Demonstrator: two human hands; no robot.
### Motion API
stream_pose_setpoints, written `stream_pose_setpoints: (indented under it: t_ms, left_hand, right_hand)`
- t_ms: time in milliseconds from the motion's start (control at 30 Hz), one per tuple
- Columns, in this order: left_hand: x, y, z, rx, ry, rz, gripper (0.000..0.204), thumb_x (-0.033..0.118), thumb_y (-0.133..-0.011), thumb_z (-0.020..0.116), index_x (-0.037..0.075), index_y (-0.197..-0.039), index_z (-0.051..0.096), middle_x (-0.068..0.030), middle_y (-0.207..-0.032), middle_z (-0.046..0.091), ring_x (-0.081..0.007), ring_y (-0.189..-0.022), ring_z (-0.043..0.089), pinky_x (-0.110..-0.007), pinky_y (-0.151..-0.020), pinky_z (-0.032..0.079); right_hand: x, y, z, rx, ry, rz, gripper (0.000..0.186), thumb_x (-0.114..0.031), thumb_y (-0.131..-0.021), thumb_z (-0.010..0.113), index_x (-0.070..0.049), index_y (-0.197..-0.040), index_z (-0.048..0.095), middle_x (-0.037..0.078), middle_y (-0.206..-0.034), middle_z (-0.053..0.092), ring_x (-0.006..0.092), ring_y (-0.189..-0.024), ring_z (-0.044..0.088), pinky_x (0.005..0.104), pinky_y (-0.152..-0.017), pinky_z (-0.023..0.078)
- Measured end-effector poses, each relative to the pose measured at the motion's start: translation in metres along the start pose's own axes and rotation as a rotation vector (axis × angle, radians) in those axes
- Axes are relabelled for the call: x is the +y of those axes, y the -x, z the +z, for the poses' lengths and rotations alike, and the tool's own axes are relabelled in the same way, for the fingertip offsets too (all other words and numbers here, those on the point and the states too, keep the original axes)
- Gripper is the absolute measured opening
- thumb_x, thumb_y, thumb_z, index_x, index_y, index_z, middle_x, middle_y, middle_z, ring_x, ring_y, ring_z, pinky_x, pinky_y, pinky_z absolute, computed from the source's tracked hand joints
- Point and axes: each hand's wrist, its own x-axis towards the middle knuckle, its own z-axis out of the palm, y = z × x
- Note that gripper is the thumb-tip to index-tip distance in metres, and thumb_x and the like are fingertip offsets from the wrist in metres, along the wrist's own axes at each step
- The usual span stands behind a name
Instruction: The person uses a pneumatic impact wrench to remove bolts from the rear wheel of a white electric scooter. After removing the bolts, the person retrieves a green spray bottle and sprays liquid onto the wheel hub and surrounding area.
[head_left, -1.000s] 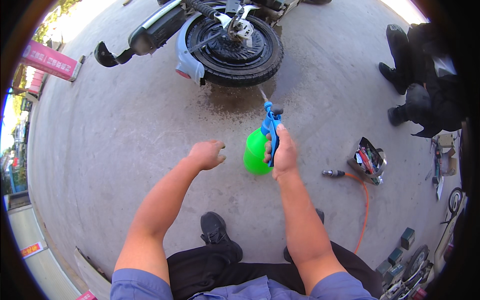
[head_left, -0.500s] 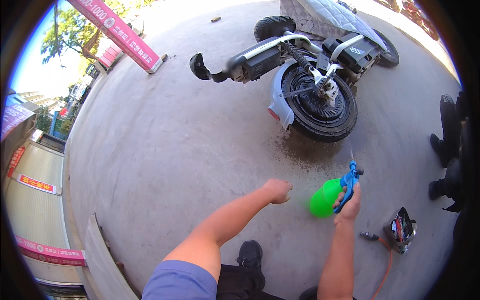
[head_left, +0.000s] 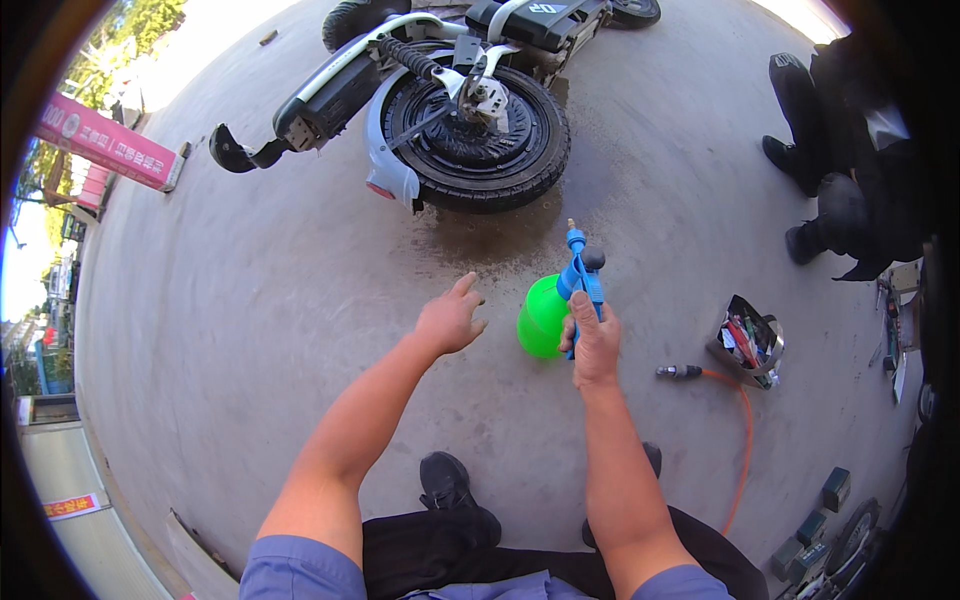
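Observation:
My right hand (head_left: 594, 345) is wrapped round the blue handle of a pump spray bottle (head_left: 541, 318) with a green body. The bottle tilts, its brass-coloured nozzle aimed away from me. Left of it, my left hand (head_left: 452, 314) hovers with fingers apart, holding nothing. Beyond both hands, an electric scooter (head_left: 335, 108) lies on its side, partly cut off by the upper edge. Its near wheel (head_left: 490, 196) has a black tyre and faces up, with a pale mudguard (head_left: 385, 160) beside it. Below that wheel spreads a dark wet patch (head_left: 490, 235).
A tool bag (head_left: 746, 342) full of tools stands to the right, near an orange air hose (head_left: 748, 440) with a metal coupling. A person in black (head_left: 860, 170) is at the far right. A pink barrier (head_left: 115, 145) stands far left; battery-like boxes (head_left: 836, 488) lie lower right.
My view has shifted right, so the scooter appears further left and higher. The spray at the nozzle no longer shows. My left hand's fingers have spread from a more curled pose.

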Motion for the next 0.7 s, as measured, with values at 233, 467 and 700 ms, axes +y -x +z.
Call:
stream_pose_setpoints:
  t_ms: [233, 467, 700]
  left_hand:
    - [0.019, -0.039, -0.016, 0.225, 0.033, 0.038, 0.040, 0.029, -0.083, 0.069, 0.008, -0.116, 0.059, -0.0167, -0.155, 0.027, -0.0350, -0.121, 0.053, -0.044, -0.093, 0.049]
    - [0.037, -0.085, -0.042, 0.288, 0.020, 0.100, 0.041, 0.027, -0.081, 0.069, 0.009, -0.116, 0.059, -0.0149, -0.159, 0.017, -0.0348, -0.114, 0.057, -0.044, -0.091, 0.050]
    - [0.036, -0.096, -0.050, 0.129, -0.239, -0.026, 0.023, 0.019, -0.082, 0.064, 0.007, -0.101, 0.067, -0.0100, -0.163, 0.009, -0.0278, -0.098, 0.064, -0.042, -0.082, 0.050]
  right_hand:
    - [-0.002, 0.004, -0.002, 0.012, 0.036, -0.044, 0.037, -0.041, -0.087, 0.072, -0.009, -0.081, 0.053, -0.002, -0.059, 0.048, 0.0076, -0.047, 0.045, 0.0239, -0.044, 0.036]
    - [0.000, 0.010, -0.009, 0.005, 0.091, -0.034, 0.030, -0.034, -0.089, 0.068, -0.009, -0.081, 0.053, -0.001, -0.058, 0.047, 0.0084, -0.047, 0.044, 0.0255, -0.044, 0.037]
    - [-0.001, 0.011, -0.013, -0.013, 0.117, -0.052, 0.031, -0.034, -0.089, 0.066, -0.008, -0.081, 0.053, -0.001, -0.058, 0.047, 0.0086, -0.047, 0.045, 0.0256, -0.044, 0.037]
